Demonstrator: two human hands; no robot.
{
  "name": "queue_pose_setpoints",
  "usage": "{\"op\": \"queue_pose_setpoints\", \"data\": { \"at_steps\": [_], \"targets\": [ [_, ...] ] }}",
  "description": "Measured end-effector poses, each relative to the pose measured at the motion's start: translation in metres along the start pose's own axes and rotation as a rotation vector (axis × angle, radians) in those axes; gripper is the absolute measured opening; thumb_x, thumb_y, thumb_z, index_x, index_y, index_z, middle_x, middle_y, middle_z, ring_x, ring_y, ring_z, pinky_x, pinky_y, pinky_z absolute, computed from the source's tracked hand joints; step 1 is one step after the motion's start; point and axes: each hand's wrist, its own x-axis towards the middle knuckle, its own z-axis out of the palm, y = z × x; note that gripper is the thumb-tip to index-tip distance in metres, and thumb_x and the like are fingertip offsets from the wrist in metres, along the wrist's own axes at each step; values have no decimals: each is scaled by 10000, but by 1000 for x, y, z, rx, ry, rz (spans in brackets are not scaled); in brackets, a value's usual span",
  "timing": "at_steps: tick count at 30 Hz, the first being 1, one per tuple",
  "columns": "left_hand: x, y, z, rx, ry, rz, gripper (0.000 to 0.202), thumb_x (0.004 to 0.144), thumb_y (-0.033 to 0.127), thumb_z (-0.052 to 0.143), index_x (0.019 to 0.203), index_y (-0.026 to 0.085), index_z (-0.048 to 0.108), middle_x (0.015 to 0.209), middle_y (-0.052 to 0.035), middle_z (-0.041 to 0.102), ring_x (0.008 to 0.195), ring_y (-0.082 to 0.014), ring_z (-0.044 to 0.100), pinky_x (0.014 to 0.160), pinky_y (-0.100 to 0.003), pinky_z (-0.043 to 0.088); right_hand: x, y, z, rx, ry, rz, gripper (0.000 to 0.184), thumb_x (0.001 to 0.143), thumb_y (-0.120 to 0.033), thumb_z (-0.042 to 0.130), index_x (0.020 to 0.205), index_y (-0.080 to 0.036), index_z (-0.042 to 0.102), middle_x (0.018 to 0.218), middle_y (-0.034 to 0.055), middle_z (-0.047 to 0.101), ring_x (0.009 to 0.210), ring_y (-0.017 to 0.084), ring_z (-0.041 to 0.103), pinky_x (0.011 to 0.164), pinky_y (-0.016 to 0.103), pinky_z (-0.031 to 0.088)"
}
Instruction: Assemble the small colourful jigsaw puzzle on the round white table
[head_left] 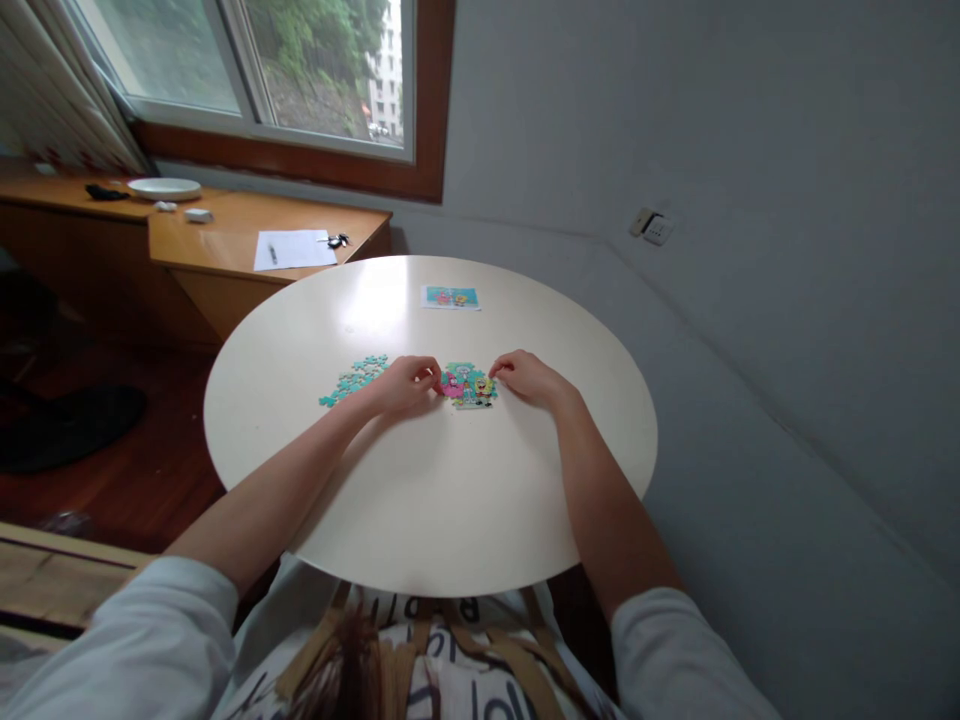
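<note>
A partly joined jigsaw puzzle (pixel 465 385) lies flat on the white table, with a pink figure on its left and a yellow square figure on its right. At its left edge my left hand (pixel 409 383) is closed, thumb and fingertips bent against the border. My right hand (pixel 529 376) pinches the upper right edge, its fingers pressed together. The fingertips hide small parts of both edges. Loose turquoise puzzle pieces (pixel 356 378) are spread left of my left hand, some partly behind the wrist.
A small reference picture (pixel 451 298) lies near the far side of the round table (pixel 435 500). Behind on the left, a wooden desk (pixel 247 212) holds a paper sheet (pixel 296 250), keys (pixel 339 240) and a white plate (pixel 165 187). A wall stands close on the right.
</note>
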Motion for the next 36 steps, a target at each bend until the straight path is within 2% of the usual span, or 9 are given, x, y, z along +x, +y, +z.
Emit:
{"op": "queue_pose_setpoints", "data": {
  "at_steps": [7,13,20,29,36],
  "targets": [
    [1,-2,0,22,4,32,159,742,201,439,732,174,596,803,-38,728,692,-152,590,665,-264,450,-1,1,-2,6,-15,25,306,752,-120,476,908,-146,738,864,49,706,732,123,555,647,192,381],
    [0,-2,-3,-19,81,-33,143,736,213,433,746,166,568,750,-45,719,506,-103,491,534,-226,394,-1,1,-2,20,-5,28,296,746,-120,486,897,-140,740,839,50,704,716,121,549,629,195,374],
    [1,-5,-1,13,38,-41,162,724,205,439,769,169,591,731,-34,725,499,-111,486,536,-235,393,-1,2,-1,42,-3,29,265,739,-118,509,870,-131,739,791,51,690,703,121,544,613,194,366],
    [2,-5,-2,19,30,-45,160,722,207,436,744,168,590,722,-39,720,559,-131,543,591,-252,426,-2,0,-1,47,-13,30,295,744,-123,488,893,-126,742,793,50,693,698,121,535,624,202,369],
    [2,-7,-2,8,24,-34,147,716,202,439,732,172,583,723,-37,721,555,-124,531,571,-238,418,-2,0,-2,48,-13,40,301,728,-120,485,883,-128,742,775,41,685,677,117,525,606,201,361]
  ]
}}
